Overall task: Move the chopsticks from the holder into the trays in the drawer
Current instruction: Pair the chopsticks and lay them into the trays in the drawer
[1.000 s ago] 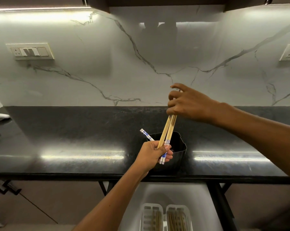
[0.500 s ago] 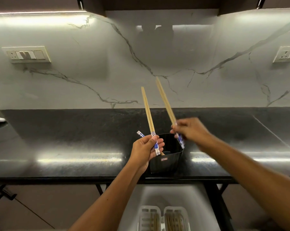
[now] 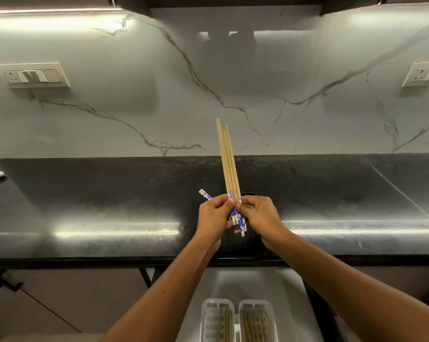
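Together over the black counter, my left hand and right hand pinch one bundle of wooden chopsticks at its blue-and-white patterned ends. Fingers of both hands are curled round those ends, thumbs nearly touching, and the plain tips fan upward against the marble backsplash. One more patterned end sticks out to the left behind my left hand. The black holder sits on the counter just behind my hands, almost wholly hidden by them. Below the counter edge the drawer stands open, with two clear trays side by side near the bottom of the view; thin wooden sticks already lie in both.
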A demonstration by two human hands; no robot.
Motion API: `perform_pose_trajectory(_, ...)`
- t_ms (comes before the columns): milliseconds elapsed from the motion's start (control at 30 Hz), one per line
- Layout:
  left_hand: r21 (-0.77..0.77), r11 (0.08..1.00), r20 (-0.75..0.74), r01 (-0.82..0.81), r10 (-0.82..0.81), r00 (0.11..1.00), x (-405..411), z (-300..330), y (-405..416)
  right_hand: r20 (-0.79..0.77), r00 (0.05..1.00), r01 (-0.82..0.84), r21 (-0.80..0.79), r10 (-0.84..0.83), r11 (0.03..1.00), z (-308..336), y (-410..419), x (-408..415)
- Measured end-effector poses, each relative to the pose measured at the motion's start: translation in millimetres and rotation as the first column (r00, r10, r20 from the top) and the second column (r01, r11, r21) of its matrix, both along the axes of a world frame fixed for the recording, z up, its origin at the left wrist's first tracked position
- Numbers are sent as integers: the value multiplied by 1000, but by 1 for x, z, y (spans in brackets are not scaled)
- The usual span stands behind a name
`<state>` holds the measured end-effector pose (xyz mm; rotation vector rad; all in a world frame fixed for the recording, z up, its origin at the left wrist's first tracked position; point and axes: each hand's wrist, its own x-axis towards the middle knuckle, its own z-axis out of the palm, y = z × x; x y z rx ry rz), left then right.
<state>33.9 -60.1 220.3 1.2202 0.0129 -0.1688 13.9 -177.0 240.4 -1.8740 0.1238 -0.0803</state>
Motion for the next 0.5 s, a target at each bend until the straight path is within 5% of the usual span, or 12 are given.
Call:
perform_pose_trajectory(233,3,998,11,66,-66,998,3,0,-9,15,994,-112,78,111,991,2,-18,1)
perform_pose_trajectory(500,204,967,143,150,-181,973,2,-7,-60,38,998,-41,-16,42,999,-14,-63,-4)
